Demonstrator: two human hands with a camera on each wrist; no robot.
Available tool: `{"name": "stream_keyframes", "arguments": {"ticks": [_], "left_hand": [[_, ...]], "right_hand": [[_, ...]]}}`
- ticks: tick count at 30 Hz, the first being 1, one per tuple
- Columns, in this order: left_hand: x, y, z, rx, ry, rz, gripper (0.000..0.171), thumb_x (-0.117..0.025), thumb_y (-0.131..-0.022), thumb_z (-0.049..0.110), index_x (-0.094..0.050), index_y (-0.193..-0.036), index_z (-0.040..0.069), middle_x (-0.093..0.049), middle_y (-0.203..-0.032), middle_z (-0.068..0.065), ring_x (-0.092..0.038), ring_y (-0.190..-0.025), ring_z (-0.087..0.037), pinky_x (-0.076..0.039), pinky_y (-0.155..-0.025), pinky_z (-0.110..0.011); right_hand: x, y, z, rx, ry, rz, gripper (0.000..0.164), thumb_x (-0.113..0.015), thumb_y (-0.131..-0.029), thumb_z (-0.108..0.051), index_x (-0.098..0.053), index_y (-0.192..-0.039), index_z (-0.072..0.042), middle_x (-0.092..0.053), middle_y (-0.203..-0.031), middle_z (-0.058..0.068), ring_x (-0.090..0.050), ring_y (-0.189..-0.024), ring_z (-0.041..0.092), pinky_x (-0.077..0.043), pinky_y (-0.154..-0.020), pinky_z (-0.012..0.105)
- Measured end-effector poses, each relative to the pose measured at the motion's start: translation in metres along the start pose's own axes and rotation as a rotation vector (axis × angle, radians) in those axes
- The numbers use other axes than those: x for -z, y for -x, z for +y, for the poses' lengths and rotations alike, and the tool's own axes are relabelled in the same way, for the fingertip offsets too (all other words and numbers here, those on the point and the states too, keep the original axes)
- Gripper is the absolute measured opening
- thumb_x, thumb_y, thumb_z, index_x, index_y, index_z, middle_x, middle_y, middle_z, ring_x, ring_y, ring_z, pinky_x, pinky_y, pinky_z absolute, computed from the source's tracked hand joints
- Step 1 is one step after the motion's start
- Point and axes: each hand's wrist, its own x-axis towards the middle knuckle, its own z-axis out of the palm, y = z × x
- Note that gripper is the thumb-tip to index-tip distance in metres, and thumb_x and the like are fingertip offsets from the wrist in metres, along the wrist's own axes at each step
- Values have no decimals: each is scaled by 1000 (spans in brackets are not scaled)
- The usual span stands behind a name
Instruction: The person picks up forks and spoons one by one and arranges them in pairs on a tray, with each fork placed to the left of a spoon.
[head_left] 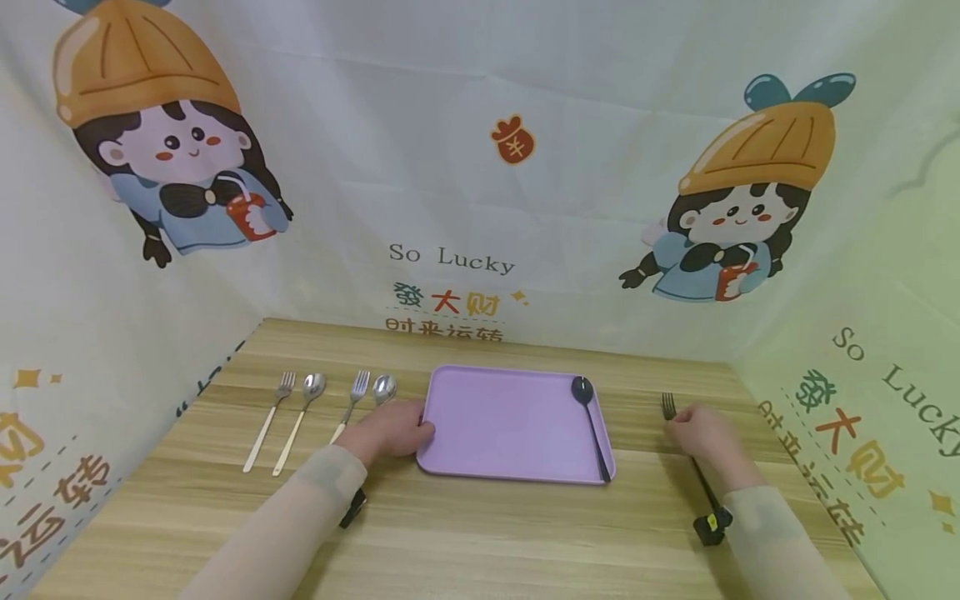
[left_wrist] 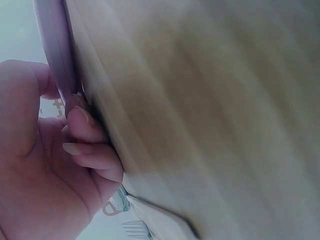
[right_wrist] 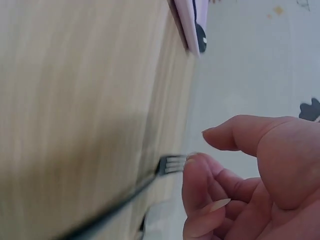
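Note:
My left hand grips the left edge of a lilac tray; in the left wrist view the thumb lies over the rim and the fingers curl beneath it. A black spoon lies on the tray's right side, bowl toward the back. To the right of the tray, my right hand is over a black fork on the table. In the right wrist view the thumb and loosely bent fingers stand apart, and the fork lies beyond them, not held.
Left of the tray lie a silver fork and a silver spoon with pale handles. Nearer my left hand are another fork and spoon, partly hidden by it. A printed cloth stands around the wooden table.

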Motion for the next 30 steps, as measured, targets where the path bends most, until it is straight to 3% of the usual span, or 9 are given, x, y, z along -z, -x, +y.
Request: {"name": "stream_keyframes", "arguments": {"ticks": [2, 4, 8, 10, 13, 16, 19, 26, 30], "left_hand": [[-1, -2, -2, -1, 5, -4, 15, -58, -102, 25, -69, -103, 15, -71, -93, -2, -62, -82, -19, -55, -82, -41], [-2, -4, -5, -19, 0, -4, 17, -56, -101, 26, -69, -103, 14, -71, -93, -2, -62, -82, -19, -55, -81, -41], [2, 0, -1, -24, -2, -9, 21, -56, -102, 25, -70, -109, 12, -73, -97, -4, -62, -84, -20, -57, -85, -44], [2, 1, 1, -9, -1, -5, 20, -57, -102, 24, -71, -110, 13, -73, -98, -4, -63, -85, -20, -58, -88, -45], [0, 0, 0, -1, -12, 1, 19, -57, -102, 25, -70, -108, 13, -73, -97, -4, -62, -85, -20, -57, -88, -45], [-1, 0, 0, 8, -21, 3, 16, -57, -102, 25, -69, -106, 14, -72, -95, -3, -62, -84, -20, -57, -85, -44], [-1, 1, 1, 14, -20, 1, 16, -57, -102, 26, -68, -104, 15, -71, -93, -2, -62, -83, -20, -55, -83, -42], [0, 2, 3, 22, -12, -2, 15, -57, -102, 26, -68, -104, 15, -70, -92, -2, -62, -82, -20, -54, -80, -41], [1, 3, 3, 25, -18, -3, 18, -57, -102, 26, -69, -108, 14, -72, -96, -3, -62, -84, -21, -55, -83, -42]], "right_hand": [[4, 1, 4, -4, 11, -18, 37, -60, -103, -23, -47, -70, -14, -46, -63, -3, -42, -60, 15, -39, -59, 32], [6, 2, 6, -14, 42, -33, 41, -60, -103, -22, -39, -68, -18, -38, -63, -4, -38, -60, 15, -36, -59, 31], [4, -8, 20, -50, 144, -61, 31, -66, -99, -22, -61, -82, 3, -59, -81, 15, -54, -74, 28, -51, -67, 41], [-4, -22, 39, -98, 175, -74, 31, -68, -95, -24, -66, -90, 6, -63, -89, 20, -58, -77, 31, -53, -69, 44], [-19, -45, 74, -128, 164, -102, 27, -68, -94, -25, -67, -89, 1, -62, -84, 15, -58, -72, 28, -51, -64, 41], [-27, -57, 92, -149, 155, -111, 21, -66, -92, -23, -61, -81, -6, -56, -76, 10, -55, -66, 25, -47, -59, 39], [-26, -53, 88, -139, 163, -107, 21, -66, -92, -21, -60, -77, -8, -55, -74, 9, -54, -63, 24, -46, -57, 39], [-12, -14, 44, -131, 124, -79, 26, -64, -94, -17, -56, -70, -11, -51, -61, 0, -48, -53, 14, -41, -51, 30], [-10, -12, 40, -126, 104, -86, 29, -66, -94, -18, -54, -68, -11, -49, -57, -3, -46, -50, 12, -40, -50, 28]]}}
